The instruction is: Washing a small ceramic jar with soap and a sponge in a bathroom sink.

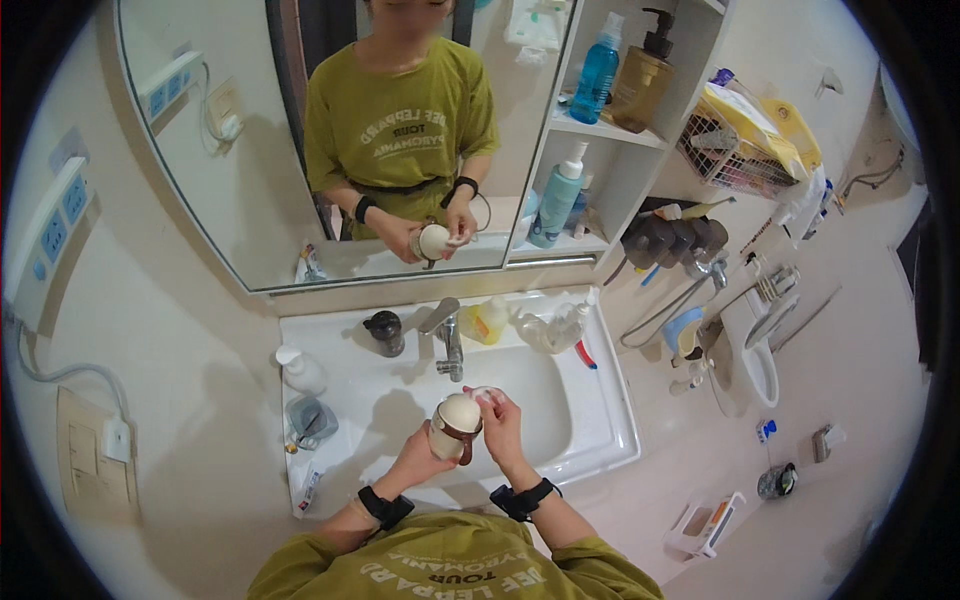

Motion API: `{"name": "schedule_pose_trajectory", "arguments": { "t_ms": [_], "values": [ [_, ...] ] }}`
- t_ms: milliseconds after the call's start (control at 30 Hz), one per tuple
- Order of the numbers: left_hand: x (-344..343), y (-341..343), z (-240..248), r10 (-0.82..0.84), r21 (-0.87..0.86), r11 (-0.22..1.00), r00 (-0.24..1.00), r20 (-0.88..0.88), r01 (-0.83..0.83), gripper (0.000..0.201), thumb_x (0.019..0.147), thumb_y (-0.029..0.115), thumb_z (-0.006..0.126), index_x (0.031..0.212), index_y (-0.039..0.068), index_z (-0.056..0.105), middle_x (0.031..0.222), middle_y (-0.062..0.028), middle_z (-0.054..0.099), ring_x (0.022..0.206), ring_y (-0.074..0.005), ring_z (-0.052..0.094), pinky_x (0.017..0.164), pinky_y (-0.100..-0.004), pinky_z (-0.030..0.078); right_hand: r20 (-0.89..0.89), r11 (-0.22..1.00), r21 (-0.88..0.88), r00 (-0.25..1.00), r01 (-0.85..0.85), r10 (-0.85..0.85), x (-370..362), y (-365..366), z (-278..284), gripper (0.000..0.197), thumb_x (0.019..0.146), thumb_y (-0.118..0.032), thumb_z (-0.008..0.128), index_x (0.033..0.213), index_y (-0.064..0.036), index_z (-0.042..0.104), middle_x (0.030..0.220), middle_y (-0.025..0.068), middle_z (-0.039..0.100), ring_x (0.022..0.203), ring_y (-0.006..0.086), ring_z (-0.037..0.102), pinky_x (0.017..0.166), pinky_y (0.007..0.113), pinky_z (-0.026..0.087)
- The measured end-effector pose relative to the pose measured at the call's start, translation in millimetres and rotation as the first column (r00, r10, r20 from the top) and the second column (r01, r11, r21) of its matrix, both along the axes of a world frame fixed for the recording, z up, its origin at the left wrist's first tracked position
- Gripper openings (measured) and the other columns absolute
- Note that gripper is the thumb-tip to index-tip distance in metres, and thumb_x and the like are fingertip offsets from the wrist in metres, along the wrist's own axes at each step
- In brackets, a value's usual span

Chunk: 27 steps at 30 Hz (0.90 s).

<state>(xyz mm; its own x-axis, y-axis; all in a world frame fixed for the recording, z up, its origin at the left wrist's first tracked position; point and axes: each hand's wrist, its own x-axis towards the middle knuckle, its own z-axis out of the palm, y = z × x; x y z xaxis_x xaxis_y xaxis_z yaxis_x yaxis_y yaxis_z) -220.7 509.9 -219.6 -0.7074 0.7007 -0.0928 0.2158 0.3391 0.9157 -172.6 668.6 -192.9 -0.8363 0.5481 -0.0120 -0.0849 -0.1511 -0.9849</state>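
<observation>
Over the front of the white washbasin [618,420], my left hand [422,458] is closed round a cream cup with a domed top [458,413], a brown band and a brown handle. It is tilted, its dome facing the tap [447,335]. My right hand [502,432] is beside the dome, its fingers pinched on a small soft white piece [484,394]; whether this is a wipe or a cotton pad I cannot make out. The mirror [400,262] reflects both hands and the cup.
On the basin's back ledge stand a black bottle [384,333], a yellow bottle [486,321] and a clear pump bottle [565,325]. A white pump bottle [300,369] and a grey container [312,422] line its left side. Shelves [600,140] hold bottles; a wire basket [735,160] hangs at right.
</observation>
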Motion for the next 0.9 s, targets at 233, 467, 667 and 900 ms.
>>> {"name": "schedule_pose_trajectory", "arguments": {
  "t_ms": [233, 467, 667, 900],
  "values": [
    [1.8, 7.3, 2.5, 0.053, -0.018, 0.998, 0.999, 0.001, -0.053, 0.062, 0.057, 0.024, 0.076, 0.106, 0.000, 0.045, 0.097, -0.0171, 0.058, 0.093, -0.0309, 0.058, 0.079, -0.0372, 0.046, 0.026, 1.000, 0.022, 1.000, -0.004, 0.004, -0.5, 10.2, -1.8, 0.018, 0.089, -0.005, 0.047, 0.095, 0.0068, 0.059, 0.098, 0.0109, 0.064, 0.083, 0.0116, 0.058, 0.075, 0.023, 0.047],
    [2.5, 9.8, -13.5, 0.010, 0.144, 0.989, 0.989, 0.148, -0.031, 0.070, 0.059, 0.018, 0.074, 0.119, 0.003, 0.042, 0.110, -0.0124, 0.055, 0.102, -0.0236, 0.054, 0.087, -0.0336, 0.042, 0.024, 0.998, 0.048, 0.999, -0.030, 0.029, -5.2, 12.4, -3.8, 0.018, 0.089, -0.005, 0.048, 0.097, 0.0051, 0.060, 0.097, 0.0085, 0.063, 0.084, 0.0092, 0.056, 0.075, 0.022, 0.046],
    [1.2, 7.6, -6.8, -0.145, 0.175, 0.982, 0.868, 0.474, 0.068, 0.060, 0.070, 0.016, 0.072, 0.120, 0.004, 0.043, 0.112, -0.0064, 0.054, 0.101, -0.0169, 0.051, 0.087, -0.0312, 0.041, -0.019, 0.965, -0.156, 0.977, -0.212, 0.212, -13.9, 26.8, -18.0, 0.015, 0.090, -0.005, 0.045, 0.102, 0.0013, 0.052, 0.106, 0.0081, 0.059, 0.091, 0.0097, 0.053, 0.083, 0.024, 0.043],
    [-5.5, -3.8, -12.5, -0.217, 0.236, 0.968, 0.741, 0.636, 0.081, 0.056, 0.074, 0.021, 0.071, 0.120, 0.005, 0.045, 0.112, -0.0046, 0.054, 0.102, -0.0147, 0.049, 0.090, -0.0298, 0.039, -0.116, 0.845, -0.262, 0.884, -0.466, 0.452, -23.1, 36.5, -8.4, 0.012, 0.091, -0.009, 0.046, 0.100, -0.0025, 0.050, 0.105, 0.0052, 0.058, 0.092, 0.0071, 0.050, 0.082, 0.023, 0.041]
  ]
}}
